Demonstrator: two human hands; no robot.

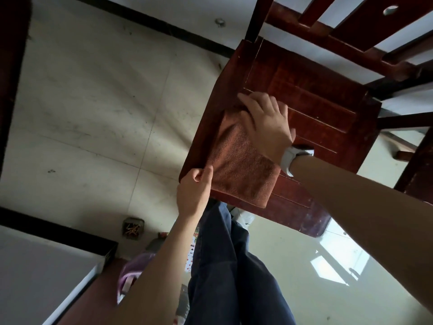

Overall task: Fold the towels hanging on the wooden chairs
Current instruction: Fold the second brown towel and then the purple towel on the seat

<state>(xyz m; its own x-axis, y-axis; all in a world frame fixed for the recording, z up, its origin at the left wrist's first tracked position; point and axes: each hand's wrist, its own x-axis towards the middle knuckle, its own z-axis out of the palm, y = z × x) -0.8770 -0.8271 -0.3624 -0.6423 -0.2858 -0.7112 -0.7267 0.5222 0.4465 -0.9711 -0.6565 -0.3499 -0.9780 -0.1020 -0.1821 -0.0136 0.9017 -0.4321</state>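
Note:
A folded reddish-brown towel (241, 167) lies flat on the seat of a dark red wooden chair (311, 95), near the seat's left front corner. My right hand (267, 123), with a white watch on the wrist, presses flat on the towel's far end, fingers spread and straight. My left hand (194, 188) sits at the towel's near left corner, at the seat's edge, with thumb and curled fingers pinching the cloth there. The towel's far edge is hidden under my right hand.
The chair's slatted back (351, 22) rises at the top right. Pale tiled floor (98, 109) spreads to the left. My legs in dark jeans (229, 266) stand below the seat. A small box (133, 228) and a purple bag (131, 275) lie on the floor nearby.

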